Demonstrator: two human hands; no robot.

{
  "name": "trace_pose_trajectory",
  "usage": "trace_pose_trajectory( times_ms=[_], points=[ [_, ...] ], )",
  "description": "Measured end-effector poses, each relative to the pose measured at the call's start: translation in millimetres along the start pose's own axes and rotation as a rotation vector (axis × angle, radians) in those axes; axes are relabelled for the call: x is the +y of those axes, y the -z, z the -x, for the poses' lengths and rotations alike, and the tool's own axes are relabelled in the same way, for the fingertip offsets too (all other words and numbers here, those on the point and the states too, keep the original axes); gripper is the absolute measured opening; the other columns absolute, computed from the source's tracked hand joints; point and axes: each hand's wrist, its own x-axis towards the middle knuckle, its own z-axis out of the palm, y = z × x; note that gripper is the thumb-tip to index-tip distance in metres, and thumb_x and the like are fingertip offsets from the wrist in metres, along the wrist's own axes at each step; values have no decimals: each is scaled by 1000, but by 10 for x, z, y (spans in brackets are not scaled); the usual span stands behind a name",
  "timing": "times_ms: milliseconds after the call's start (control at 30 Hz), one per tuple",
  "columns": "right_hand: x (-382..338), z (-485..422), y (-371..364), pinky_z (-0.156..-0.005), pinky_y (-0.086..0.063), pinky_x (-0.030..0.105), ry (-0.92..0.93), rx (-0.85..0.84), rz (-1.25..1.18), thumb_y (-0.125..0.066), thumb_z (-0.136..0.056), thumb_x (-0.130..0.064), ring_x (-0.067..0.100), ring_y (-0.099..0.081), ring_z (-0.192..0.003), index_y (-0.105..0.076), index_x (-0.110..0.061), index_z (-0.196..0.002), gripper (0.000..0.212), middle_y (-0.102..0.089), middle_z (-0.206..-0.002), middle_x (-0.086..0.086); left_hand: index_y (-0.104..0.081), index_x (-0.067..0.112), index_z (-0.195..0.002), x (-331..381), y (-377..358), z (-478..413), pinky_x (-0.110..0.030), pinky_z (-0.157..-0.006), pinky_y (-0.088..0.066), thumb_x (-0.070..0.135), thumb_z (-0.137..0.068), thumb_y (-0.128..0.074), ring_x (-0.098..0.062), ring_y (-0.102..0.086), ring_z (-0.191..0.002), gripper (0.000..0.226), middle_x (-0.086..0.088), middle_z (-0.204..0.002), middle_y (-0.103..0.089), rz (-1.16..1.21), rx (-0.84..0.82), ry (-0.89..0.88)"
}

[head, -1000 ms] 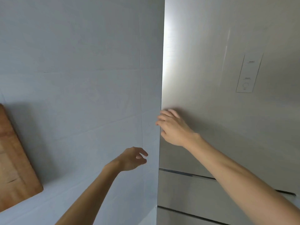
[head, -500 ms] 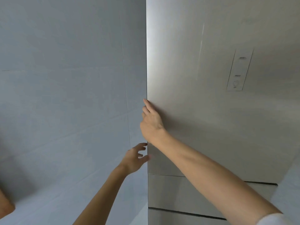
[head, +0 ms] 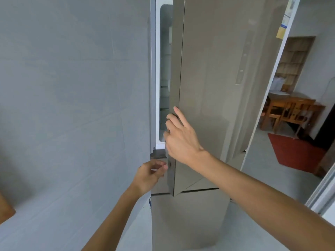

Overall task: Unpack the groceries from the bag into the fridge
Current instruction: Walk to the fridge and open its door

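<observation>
Gripping the fridge door edge, the right hand curls its fingers around it; the door stands ajar beside the grey wall. The left hand, loosely curled and empty, hovers just below.

The right hand reached forward on a bare, extended arm, fingers curled and index raised. Below it, the left hand hung loosely curled, thumb meeting fingertips.
</observation>
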Motion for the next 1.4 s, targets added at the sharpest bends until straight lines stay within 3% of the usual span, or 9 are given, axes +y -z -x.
trace_pose_trajectory(
  times_ms=[167, 367, 533, 667, 833, 1067, 1200, 1333, 1400],
  points=[
    [157, 744, 400, -122, -11, 49, -97, 32, -62, -52, -78, -12, 32, -52, -125, -76, -9, -79, 25, -66, -94, 10, -66, 22, -107, 18, -227, 355, -38, -77, -59, 34, -96, -60, -17, -72, -87, 17, -2, -102, -70, -25, -96, 4],
    [447, 1544, 719, -122, -13, 49, -223, 116, -122, -67, -76, -6, 29, -48, -130, -76, -15, -97, 25, -65, -119, 9, -64, 25, -104, 139, -485, 599, -27, -71, -58, 34, -96, -60, -14, -73, -87, 13, 0, -105, -69, -41, -175, -31],
    [841, 2184, 923, -118, -24, 45, -521, 293, -220, -72, -80, -8, 33, -27, -145, -54, -4, -134, 57, -34, -153, 19, -65, 25, -103, 229, -639, 612, -29, -78, -58, 33, -96, -60, -14, -73, -84, 12, 2, -102, -70, -57, -164, -42],
    [917, 2638, 1000, -119, -18, 22, -826, 370, -394, -63, -91, -11, 10, -15, -148, -34, 4, -143, 61, -16, -156, 25, -66, 25, -103, 233, -737, 640, -29, -71, -57, 32, -96, -59, -14, -73, -84, 12, 0, -103, -70, -67, -191, -25],
    [1211, 3056, 1030, -111, -30, 41, -1147, 302, -521, -49, -97, -5, 34, -33, -136, -18, -11, -152, 63, -31, -149, 17, -64, 25, -104, 230, -808, 645, -23, -64, -55, 32, -97, -58, -15, -72, -84, 12, 1, -102, -70, -114, -208, -16],
    [1988, 3633, 780, -113, -33, 55, -1433, 286, -516, -41, -97, -2, 30, -35, -141, -11, -60, -142, 80, -33, -154, 0, -67, 23, -104, 202, -897, 721, -25, -65, -57, 29, -96, -59, -13, -72, -81, 13, 1, -101, -70, -148, -209, 39],
    [2341, 3844, 769, -109, -36, 59, -1461, 264, -497, -41, -97, 1, 34, -40, -137, -8, -64, -141, 85, -36, -153, 1, -67, 23, -103, 249, -955, 700, -25, -65, -57, 28, -96, -59, -15, -72, -81, 12, 1, -101, -70, -186, -186, 60],
    [2576, 4017, 796, -109, -38, 53, -1434, 180, -523, -42, -98, 3, 38, -42, -134, -4, -37, -153, 78, -34, -155, 9, -67, 20, -104, 438, -1150, 622, -26, -64, -55, 25, -97, -58, -18, -72, -81, 12, -3, -99, -71, -195, -187, 41],
    [2703, 4122, 761, -109, -38, 54, -1415, 153, -532, -42, -100, -3, 38, -44, -133, 0, -36, -154, 76, -35, -154, 9, -67, 19, -103, 570, -1326, 568, -29, -66, -55, 24, -97, -59, -18, -71, -80, 11, -4, -99, -71, -179, -192, 29]
  ],
)
